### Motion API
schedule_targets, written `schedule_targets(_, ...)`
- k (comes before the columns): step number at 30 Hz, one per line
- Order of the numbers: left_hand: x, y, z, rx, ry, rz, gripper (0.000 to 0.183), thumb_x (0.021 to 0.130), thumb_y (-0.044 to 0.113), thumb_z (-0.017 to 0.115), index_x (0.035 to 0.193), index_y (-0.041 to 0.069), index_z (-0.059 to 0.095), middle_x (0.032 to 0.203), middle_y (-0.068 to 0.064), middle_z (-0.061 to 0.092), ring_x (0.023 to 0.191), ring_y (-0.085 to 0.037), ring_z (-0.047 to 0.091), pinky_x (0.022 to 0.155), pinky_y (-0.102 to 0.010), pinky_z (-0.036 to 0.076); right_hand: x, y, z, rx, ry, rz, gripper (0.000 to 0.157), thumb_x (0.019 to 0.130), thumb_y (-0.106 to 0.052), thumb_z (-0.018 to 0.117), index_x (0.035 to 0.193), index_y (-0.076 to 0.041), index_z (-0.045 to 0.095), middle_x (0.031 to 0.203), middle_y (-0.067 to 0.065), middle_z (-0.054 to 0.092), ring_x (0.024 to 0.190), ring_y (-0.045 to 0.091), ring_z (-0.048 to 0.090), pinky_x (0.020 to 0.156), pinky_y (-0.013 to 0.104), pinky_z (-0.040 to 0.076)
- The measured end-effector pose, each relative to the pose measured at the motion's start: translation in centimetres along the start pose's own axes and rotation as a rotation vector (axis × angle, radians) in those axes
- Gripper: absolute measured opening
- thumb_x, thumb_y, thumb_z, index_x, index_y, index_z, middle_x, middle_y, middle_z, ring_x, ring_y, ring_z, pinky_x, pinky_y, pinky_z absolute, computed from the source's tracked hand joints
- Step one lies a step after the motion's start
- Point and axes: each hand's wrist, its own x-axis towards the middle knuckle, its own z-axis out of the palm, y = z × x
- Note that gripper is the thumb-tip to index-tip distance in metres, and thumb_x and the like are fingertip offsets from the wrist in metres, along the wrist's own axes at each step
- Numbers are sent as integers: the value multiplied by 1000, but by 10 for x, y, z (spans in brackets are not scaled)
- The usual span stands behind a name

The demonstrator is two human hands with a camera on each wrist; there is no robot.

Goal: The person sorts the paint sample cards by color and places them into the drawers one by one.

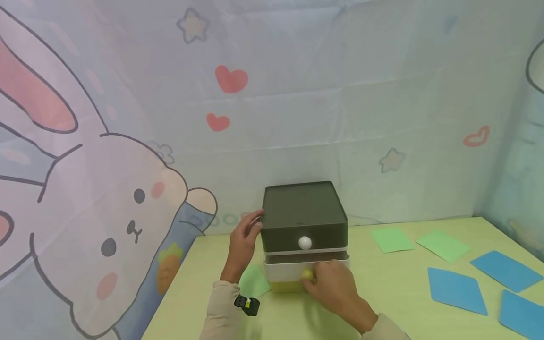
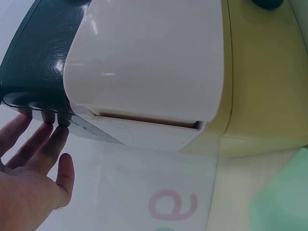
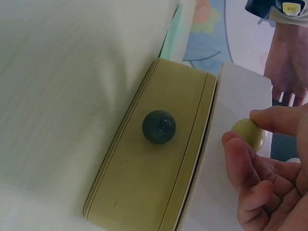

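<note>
A small chest of stacked drawers stands on the table: dark green top drawer with a white knob, white middle drawer, yellow bottom drawer with a dark knob. The white drawer sticks out partway past the others; its inside is mostly hidden. Thumb and finger of my right hand pinch its yellow knob. My left hand rests its fingertips against the left side of the dark green section, fingers spread and slightly bent.
Green paper sheets and blue sheets lie on the right of the table. Another green sheet lies left of the chest. A printed cloth with a rabbit hangs behind.
</note>
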Motion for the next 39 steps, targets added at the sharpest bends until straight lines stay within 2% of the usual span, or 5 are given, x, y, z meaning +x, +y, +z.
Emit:
schedule_targets(12,-2,3,-3,5,-6,-1,37,105,21,51,141,18,58,149,-7,54,140,-28,52,113,-46,47,-15,-6,-6,8,-4,-1,47,78,-33,77,50,-22,40,48,-14,32,47,3,30,42,19,24)
schedule_targets(23,-3,4,-7,2,-14,-5,37,105,22,52,141,19,58,149,-7,53,141,-29,51,114,-48,46,-28,-14,-11,3,29,-26,42,74,-29,79,51,-23,44,47,-15,36,47,1,30,43,19,24)
schedule_targets(32,-5,5,-7,2,-17,-6,38,105,20,51,142,17,57,149,-8,54,140,-30,52,113,-48,46,-36,-17,-16,8,23,-44,45,75,-27,75,50,-22,38,48,-16,28,47,0,26,44,18,21)
schedule_targets(39,-6,5,-6,-1,-26,-1,37,105,21,50,142,18,57,149,-7,54,140,-30,52,112,-47,47,-43,-19,-16,13,37,-39,44,76,-29,77,51,-22,42,48,-15,33,48,0,28,45,18,23)
